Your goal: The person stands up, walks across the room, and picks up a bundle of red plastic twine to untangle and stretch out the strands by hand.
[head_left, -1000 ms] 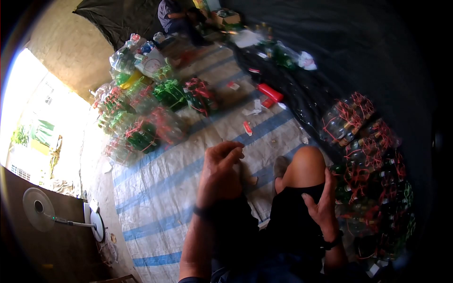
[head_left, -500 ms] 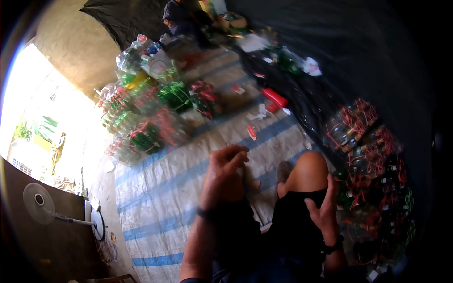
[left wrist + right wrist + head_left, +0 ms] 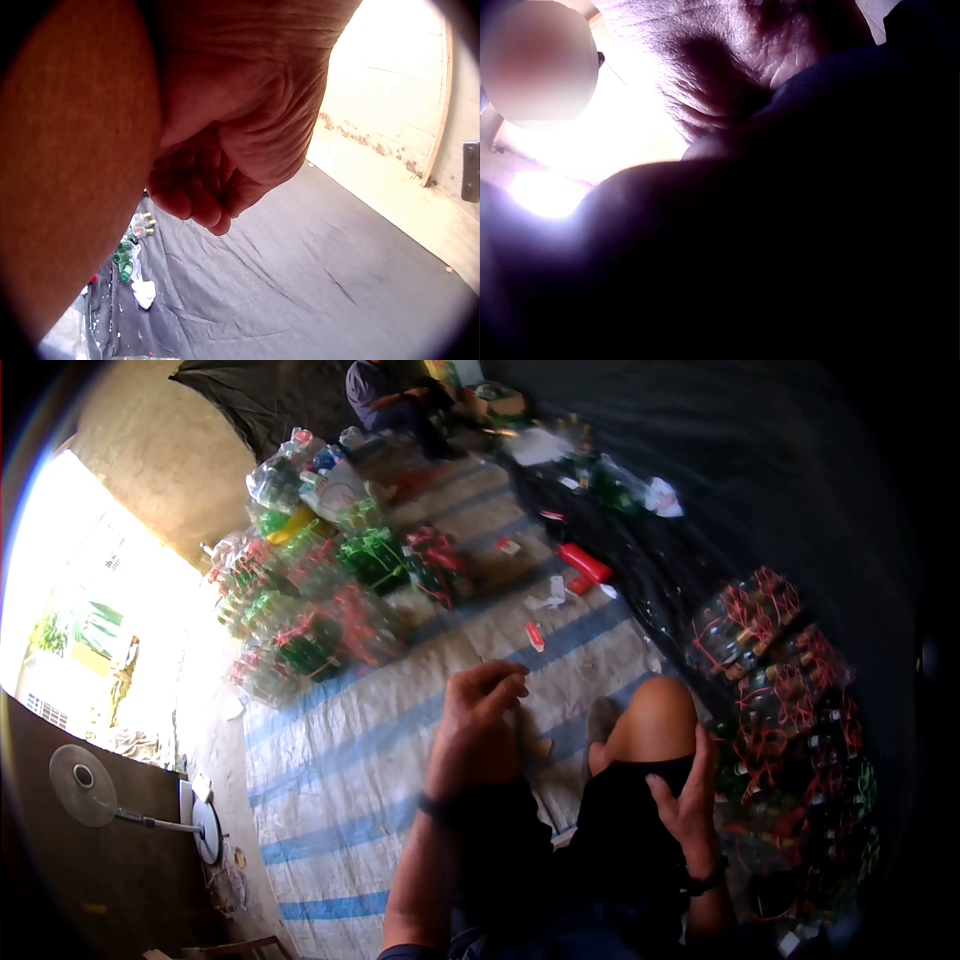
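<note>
My left hand hangs over the left knee, the fingers loosely curled with nothing in them. In the left wrist view the same hand bends down from the wrist, its curled fingertips in front of a black sheet. My right hand rests on the right thigh in black shorts, thumb spread and fingers along the outer side behind the bare knee. Mostly dark cloth fills the right wrist view, with part of the right hand above it.
Bundled bottles tied with red and green string stand ahead left on a striped tarp. More bundled bottles stand at my right. A red packet lies ahead; another person sits at the back. A fan stands left.
The view has shifted slightly, so the scene sits a little further right than a second ago. Both hands keep their places on the legs. The seated person at the back has moved a little.
</note>
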The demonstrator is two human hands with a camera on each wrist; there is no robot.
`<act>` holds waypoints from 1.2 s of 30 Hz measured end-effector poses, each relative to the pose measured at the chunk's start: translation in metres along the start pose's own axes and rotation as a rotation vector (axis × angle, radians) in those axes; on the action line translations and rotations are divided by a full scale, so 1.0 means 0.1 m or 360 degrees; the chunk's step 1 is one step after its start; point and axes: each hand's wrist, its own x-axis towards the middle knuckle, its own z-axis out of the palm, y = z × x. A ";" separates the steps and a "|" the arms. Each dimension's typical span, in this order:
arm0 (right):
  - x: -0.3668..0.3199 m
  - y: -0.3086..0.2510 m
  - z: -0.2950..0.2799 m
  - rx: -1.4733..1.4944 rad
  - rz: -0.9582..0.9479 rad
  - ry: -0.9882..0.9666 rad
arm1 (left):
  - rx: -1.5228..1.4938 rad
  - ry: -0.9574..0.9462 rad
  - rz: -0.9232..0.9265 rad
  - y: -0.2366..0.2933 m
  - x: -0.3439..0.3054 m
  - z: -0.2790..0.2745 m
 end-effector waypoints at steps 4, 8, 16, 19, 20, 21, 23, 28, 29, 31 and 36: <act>0.02 -0.01 -0.01 0.0040 -0.0007 -0.0002 | 0.0086 -0.0046 -0.0006 0.07 0.01 -0.01; 0.02 0.01 0.01 0.0039 -0.0032 0.0005 | 0.0246 -0.0099 0.0217 0.10 0.06 -0.03; 0.02 -0.01 0.00 0.0047 -0.0015 -0.0006 | 0.0280 -0.0189 0.0243 0.00 0.10 -0.09; 0.02 0.00 0.00 0.0058 -0.0013 -0.0011 | 0.0214 -0.0161 0.0184 -0.07 0.06 -0.09; 0.02 0.00 0.00 0.0054 -0.0012 -0.0012 | 0.0101 -0.0147 0.0077 -0.10 0.06 -0.09; 0.02 0.00 0.00 0.0057 -0.0019 -0.0011 | 0.0104 -0.0141 0.0081 -0.13 0.07 -0.09; 0.02 0.00 0.01 0.0031 -0.0022 0.0000 | -0.0002 -0.0181 0.0031 -0.16 0.09 -0.10; 0.02 0.00 0.02 0.0045 -0.0071 0.0050 | 0.0101 -0.0200 0.0150 0.02 0.06 -0.10; 0.02 0.00 0.02 0.0041 -0.0073 0.0054 | 0.0241 -0.0186 0.0220 0.08 0.05 -0.10; 0.02 -0.01 0.02 0.0015 -0.0075 0.0049 | 0.0132 -0.0162 0.0101 0.03 0.04 -0.10; 0.01 -0.02 -0.01 -0.0037 -0.0013 -0.0002 | -0.0035 -0.0070 -0.0059 -0.02 -0.02 -0.02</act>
